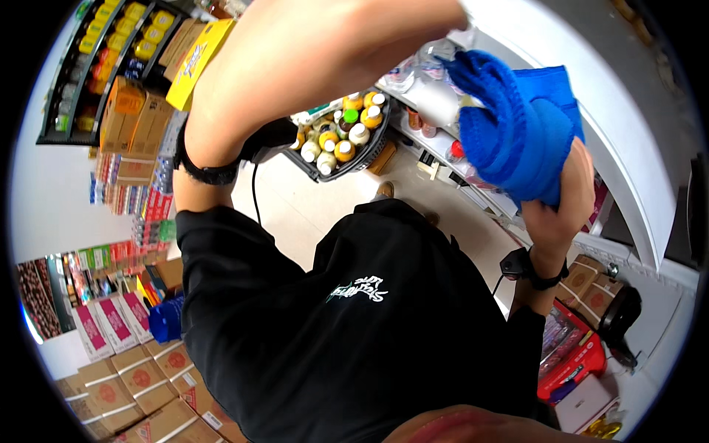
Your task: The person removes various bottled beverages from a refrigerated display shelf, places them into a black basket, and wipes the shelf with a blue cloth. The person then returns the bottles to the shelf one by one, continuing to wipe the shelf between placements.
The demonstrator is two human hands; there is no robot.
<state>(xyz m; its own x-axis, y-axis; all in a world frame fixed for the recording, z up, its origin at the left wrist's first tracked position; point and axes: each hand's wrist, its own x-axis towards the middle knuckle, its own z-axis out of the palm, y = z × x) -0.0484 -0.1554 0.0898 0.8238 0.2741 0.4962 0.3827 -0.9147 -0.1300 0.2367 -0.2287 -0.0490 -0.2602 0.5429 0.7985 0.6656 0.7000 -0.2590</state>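
My right hand (pixel 570 194) grips a folded blue cloth (pixel 526 133) from its lower right side. The cloth is layered in loose curls and hangs in front of a white shelf unit (pixel 615 144). Close to the camera, my left hand (pixel 343 55) reaches across the top of the view towards the shelf. Its fingers are blurred and partly cut off, so whether they hold anything cannot be seen. Beneath it, a dark basket (pixel 357 160) holds several bottles (pixel 343 149) with white, yellow and green caps. Clear plastic containers (pixel 432 61) stand on the shelf beside the cloth.
Lower shelves on the right carry a red-capped jar (pixel 455 150). Stacked cartons (pixel 141 382) line the lower left, near another blue cloth item (pixel 166 318). Further left are a rack of yellow-lidded jars (pixel 116 41) and a yellow box (pixel 199 63). A red box (pixel 576 354) lies lower right.
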